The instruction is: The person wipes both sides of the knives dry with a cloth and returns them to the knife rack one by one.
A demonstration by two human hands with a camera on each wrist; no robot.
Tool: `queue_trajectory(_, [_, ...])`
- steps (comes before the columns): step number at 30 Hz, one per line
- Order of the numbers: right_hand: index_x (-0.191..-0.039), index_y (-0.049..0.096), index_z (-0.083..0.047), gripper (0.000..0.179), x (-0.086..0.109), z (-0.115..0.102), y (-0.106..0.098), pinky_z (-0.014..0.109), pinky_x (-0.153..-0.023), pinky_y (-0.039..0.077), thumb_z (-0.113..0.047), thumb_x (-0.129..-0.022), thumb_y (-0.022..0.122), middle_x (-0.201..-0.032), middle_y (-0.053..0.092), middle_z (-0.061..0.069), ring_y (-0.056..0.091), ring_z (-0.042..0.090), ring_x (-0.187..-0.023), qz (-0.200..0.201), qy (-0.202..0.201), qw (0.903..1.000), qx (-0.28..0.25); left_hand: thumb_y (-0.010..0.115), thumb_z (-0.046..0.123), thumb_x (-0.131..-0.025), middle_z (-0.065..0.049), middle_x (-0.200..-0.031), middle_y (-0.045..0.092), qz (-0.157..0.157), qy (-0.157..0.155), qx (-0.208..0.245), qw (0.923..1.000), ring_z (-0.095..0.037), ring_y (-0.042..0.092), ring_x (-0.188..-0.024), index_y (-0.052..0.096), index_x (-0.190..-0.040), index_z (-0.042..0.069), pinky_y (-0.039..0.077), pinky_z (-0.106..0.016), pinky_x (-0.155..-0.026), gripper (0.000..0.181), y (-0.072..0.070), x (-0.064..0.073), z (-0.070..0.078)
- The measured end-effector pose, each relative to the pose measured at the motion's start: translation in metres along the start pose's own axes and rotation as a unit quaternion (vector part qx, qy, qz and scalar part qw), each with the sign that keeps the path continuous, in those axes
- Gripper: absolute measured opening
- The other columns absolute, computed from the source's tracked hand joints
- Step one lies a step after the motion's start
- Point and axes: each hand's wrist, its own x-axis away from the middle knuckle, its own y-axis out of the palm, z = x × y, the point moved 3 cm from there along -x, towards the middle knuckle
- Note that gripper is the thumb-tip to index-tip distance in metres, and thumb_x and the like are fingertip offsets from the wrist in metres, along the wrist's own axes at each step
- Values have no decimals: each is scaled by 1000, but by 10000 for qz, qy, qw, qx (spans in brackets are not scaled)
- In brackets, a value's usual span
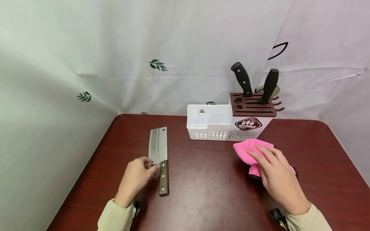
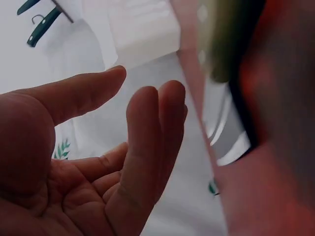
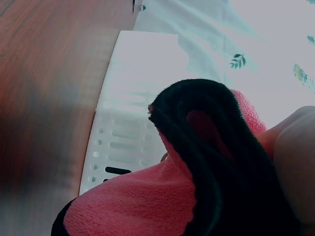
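A cleaver (image 1: 158,146) with a wooden handle lies on the table at the left, blade pointing away. Close beside the heel of its blade is my left hand (image 1: 138,176), thumb and fingers loosely bent. In the left wrist view a gap shows between thumb and fingertips, with nothing in it. My right hand (image 1: 277,179) holds a bunched pink cloth (image 1: 245,152) with black edging, fingers across its top; the thumb is hidden in the head view. The right wrist view shows the cloth (image 3: 138,201) folded up in front of the white holder.
A white knife holder (image 1: 214,128) with a brown slotted top (image 1: 254,110) stands at the back right. Two black-handled knives (image 1: 242,78) are in its slots, and hooks stick out at its right side. Pale patterned fabric (image 1: 185,48) hangs behind the dark red table (image 1: 199,192).
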Motion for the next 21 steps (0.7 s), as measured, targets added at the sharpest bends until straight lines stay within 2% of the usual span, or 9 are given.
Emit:
queue_trajectory(4, [-125,67,-8,37,-1,0,-1,30,-118,20,-8,-91,52,-123,64,15,51,43,-113,32,-15,10000,9,79,26,-86,7,-66,66,-141,-155,40,9998,-7,60,-58,71,-98,3,48,-31,-60,27,14,10,-4])
queue_trajectory(6, [-125,67,-8,33,-1,-1,-1,30,-118,20,-16,-100,47,-123,64,15,51,43,-112,51,-12,10000,18,79,27,-86,7,-67,66,-181,-232,11,9996,-6,60,-59,71,-99,3,48,-32,-61,29,18,14,-5])
queue_trajectory(8, [-124,67,-8,36,-2,-1,-1,30,-118,21,-24,-106,41,-122,64,15,51,43,-112,73,-17,10000,34,79,29,-85,7,-69,67,-185,-305,-20,9994,-7,60,-60,71,-101,3,49,-33,-61,31,21,17,-7])
queue_trajectory(10, [-124,67,-7,47,-2,-1,-1,30,-117,21,-34,-110,31,-122,64,15,52,43,-112,100,-25,9999,46,80,31,-85,5,-71,68,-173,-359,-79,9992,-8,61,-62,71,-100,4,49,-34,-62,32,24,19,-9])
queue_trajectory(16, [-125,67,-8,50,-3,-1,-1,29,-117,22,-37,-110,30,-122,64,15,52,44,-113,113,-28,9999,44,83,38,-81,3,-77,70,6,-346,-359,9988,-13,65,-70,71,-94,7,51,-37,-64,36,33,25,-10])
queue_trajectory(21, [-124,68,-8,50,-2,0,-1,27,-116,21,-37,-110,30,-123,64,14,52,43,-112,92,1,9999,45,86,42,-76,6,-72,66,150,-282,-517,9982,-11,61,-65,71,-93,6,50,-37,-61,43,41,28,-7])
